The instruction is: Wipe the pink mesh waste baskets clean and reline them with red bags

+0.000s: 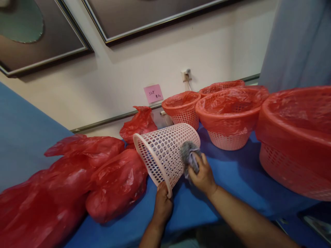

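A pale pink perforated plastic basket (165,151) lies on its side on the blue table (232,172), its open mouth facing left. My left hand (162,203) grips the basket's rim at the bottom, fingers closed round it. My right hand (203,174) is closed on a grey cloth (188,153) and presses it against the basket's outer wall near its base.
Crumpled red plastic bags (85,175) pile up to the left. Several baskets lined with red bags (229,117) stand at the back and right. A pink note (153,93) and a socket (186,74) are on the wall. Blue fabric (297,44) hangs at upper right.
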